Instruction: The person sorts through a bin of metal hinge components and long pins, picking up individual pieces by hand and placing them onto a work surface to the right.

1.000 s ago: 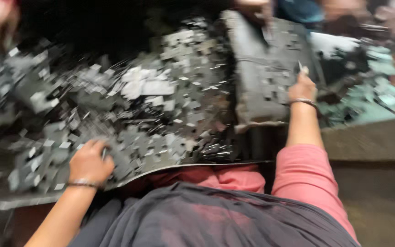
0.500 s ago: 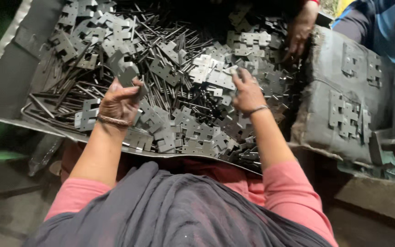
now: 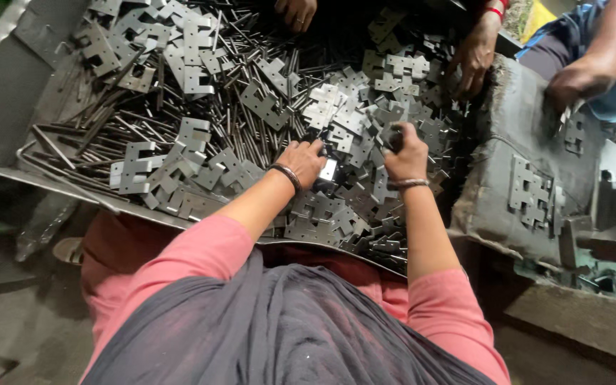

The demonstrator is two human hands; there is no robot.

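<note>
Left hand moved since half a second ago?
Yes. The left hand went right across the pile of metal plates, now close beside the right hand.

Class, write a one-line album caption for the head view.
Left hand and right hand pick among stamped metal plates and thin rods heaped on a metal tray.

A metal sheet tray (image 3: 8, 114) carries heaped stamped steel plates (image 3: 201, 150) — and thin rods (image 3: 251, 142).

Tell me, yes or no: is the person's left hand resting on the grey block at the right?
No, the left hand is in the pile of flat metal pieces, apart from the grey block.
</note>
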